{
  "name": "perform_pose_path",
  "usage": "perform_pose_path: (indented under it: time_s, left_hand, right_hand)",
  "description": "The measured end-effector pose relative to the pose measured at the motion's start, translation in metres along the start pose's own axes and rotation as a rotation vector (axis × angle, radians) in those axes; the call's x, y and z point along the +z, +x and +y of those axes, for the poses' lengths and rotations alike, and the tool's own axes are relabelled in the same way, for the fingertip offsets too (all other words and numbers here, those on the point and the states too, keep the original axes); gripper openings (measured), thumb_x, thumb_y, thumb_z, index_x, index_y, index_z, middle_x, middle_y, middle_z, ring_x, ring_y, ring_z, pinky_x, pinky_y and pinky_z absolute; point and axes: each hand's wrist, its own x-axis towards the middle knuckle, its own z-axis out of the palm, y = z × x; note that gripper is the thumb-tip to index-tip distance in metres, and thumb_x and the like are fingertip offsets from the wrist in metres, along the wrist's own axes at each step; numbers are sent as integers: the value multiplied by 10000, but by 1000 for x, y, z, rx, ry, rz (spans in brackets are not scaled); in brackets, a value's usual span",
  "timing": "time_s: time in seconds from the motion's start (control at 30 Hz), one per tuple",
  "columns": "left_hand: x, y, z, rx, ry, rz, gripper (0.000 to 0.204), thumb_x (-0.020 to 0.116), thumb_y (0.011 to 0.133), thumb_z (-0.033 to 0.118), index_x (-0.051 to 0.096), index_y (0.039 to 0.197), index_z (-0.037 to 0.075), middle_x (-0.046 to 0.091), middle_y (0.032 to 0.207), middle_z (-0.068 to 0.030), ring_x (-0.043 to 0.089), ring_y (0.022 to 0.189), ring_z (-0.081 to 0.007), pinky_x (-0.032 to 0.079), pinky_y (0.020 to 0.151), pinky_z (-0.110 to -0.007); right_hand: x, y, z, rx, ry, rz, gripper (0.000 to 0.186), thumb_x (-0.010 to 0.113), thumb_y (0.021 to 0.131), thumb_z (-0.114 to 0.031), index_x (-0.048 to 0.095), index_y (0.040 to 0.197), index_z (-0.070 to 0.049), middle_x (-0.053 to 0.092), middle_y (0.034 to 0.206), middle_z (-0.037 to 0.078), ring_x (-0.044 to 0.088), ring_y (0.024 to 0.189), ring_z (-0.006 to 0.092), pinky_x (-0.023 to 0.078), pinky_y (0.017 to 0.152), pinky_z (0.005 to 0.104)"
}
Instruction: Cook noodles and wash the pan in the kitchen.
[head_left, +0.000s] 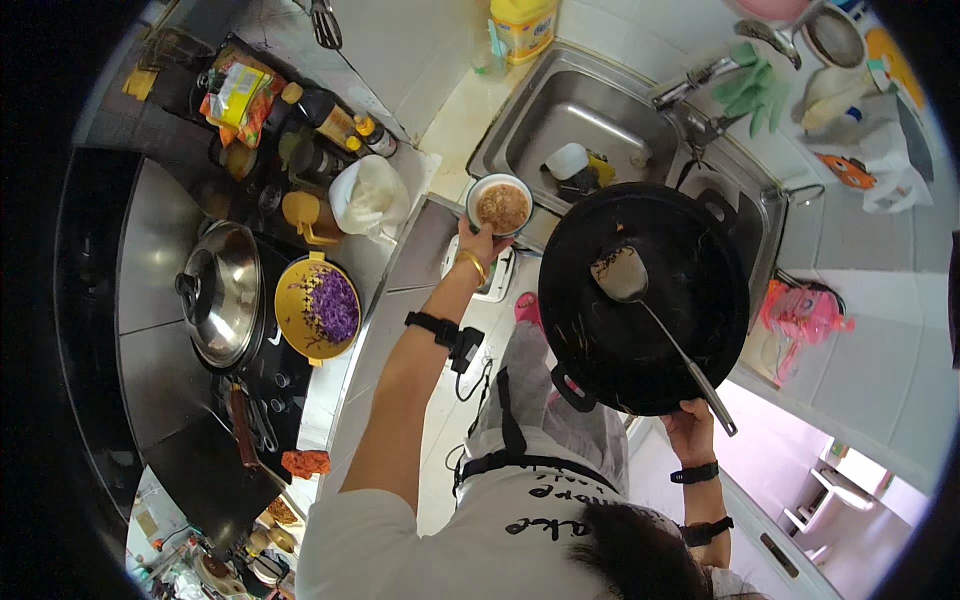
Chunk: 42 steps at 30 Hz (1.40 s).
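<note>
My left hand (pixel 484 245) is closed on a small white bowl (pixel 483 190) with a brownish, grainy mass in it, held by the sink's near-left corner. My right hand (pixel 690 430) grips the near rim of a large black wok (pixel 640 350), its fingers mostly hidden beneath. Dark scraps stick to the wok's inner wall. Inside it rests a metal spatula (pixel 625 275), dark bits on its blade; its handle crosses the rim just beside my right hand. The wok overlaps the near right part of the steel sink (pixel 545 95).
A white container (pixel 567 160) and a sponge lie in the sink, below the faucet (pixel 690 85). On the left stand a yellow colander (pixel 290 300) of shredded purple cabbage, a lidded pan (pixel 225 300) on the stove, bottles (pixel 320 110) and a bagged white tub (pixel 370 195). Green gloves (pixel 755 90) hang near the faucet.
</note>
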Motion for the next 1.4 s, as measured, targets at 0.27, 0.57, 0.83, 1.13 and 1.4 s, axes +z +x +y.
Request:
perform_pose_path:
  time_s: [0.27,0.57,0.83,1.13,1.4]
  left_hand:
    - [-51,66,53,168,-4,-55,539,462,903,-3,249,1371,161,442,1299,-182,567,1070,-370,599,754,-456]
    - [-54,72,82,97,-92,146,525,533,920,159,271,1374,192,467,1251,-158,522,1100,-300,486,913,-447]
    - [5,-112,32,-368,281,-582,1038,657,818,-12,-71,1489,300,184,1510,-159,550,1066,-213,488,933,-382]
    - [65,-212,-20,-120,-20,-70,957,415,761,-194,65,1467,350,504,1216,-154,589,952,-274,535,778,-397]
    - [94,-284,-35,87,-195,283,925,408,684,-186,192,1463,263,525,1161,-132,580,812,-232,528,672,-343]
  right_hand:
    - [38,44,-34,56,-22,2,393,559,762,-49,563,1155,-47,628,1118,78,625,998,232,559,834,361]
    - [29,52,-63,37,-20,70,430,579,742,-39,561,1172,-54,614,1155,66,613,1004,217,560,813,345]
    - [29,111,-65,93,-80,-53,294,585,768,-67,582,1060,-40,620,1064,89,597,999,255,510,880,396]
    - [28,179,-45,444,-203,-254,79,608,859,-107,584,790,-79,577,892,22,568,857,143,498,817,352]
    - [92,226,-156,354,-1017,-1118,760,708,832,-210,282,1446,-74,416,1402,97,389,1280,195,342,1061,373]
